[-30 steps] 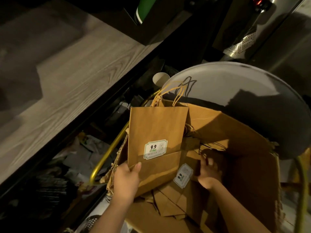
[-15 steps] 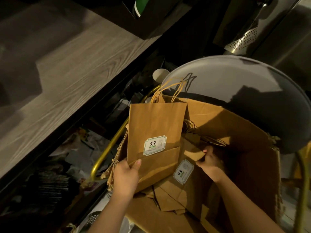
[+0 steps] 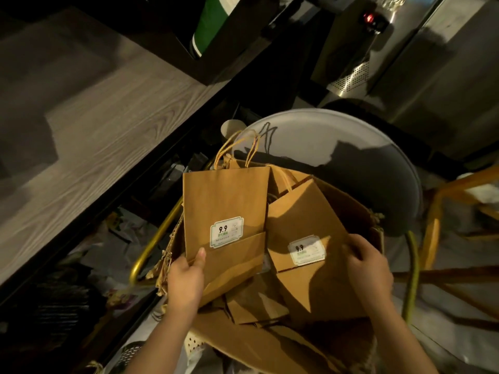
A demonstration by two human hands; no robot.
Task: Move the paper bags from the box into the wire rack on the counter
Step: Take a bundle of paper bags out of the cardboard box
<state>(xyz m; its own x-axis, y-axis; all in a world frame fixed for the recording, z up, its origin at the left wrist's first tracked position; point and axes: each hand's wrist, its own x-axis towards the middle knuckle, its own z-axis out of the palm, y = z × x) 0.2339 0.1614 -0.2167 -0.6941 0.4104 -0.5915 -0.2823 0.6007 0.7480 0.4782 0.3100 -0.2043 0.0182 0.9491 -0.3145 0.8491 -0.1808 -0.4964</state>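
Head view, looking down, dim light w/ hard shadows.

Centre of frame: an open cardboard box (image 3: 251,344), its near flap cut off by the bottom edge. Two flat brown paper bags are held upright over it.

The left hand (image 3: 186,279), lower centre-left, grips the left bag (image 3: 224,201) at its bottom left corner. The thumb is pressed flat on the front and the fingers are hidden behind the paper. A white and green sticker (image 3: 226,232) reads "9.9"; the smaller print is too small to read. Twisted handles stick up at the bag's top.

The right hand (image 3: 370,268), lower right and slightly blurred, appears to curl its fingers round the right edge of the second bag (image 3: 305,220). This bag tilts right and touches the first. Its sticker is half in shadow.

More bags (image 3: 253,306) lie flat in the box under these two; their number can't be told.

Behind the box, a round grey tabletop (image 3: 337,136), partly shadowed. A paper cup (image 3: 229,126) peeks out at its left rim. Left half of frame: a wood-grain counter (image 3: 94,117). Below it is dark clutter, too dim to make out.
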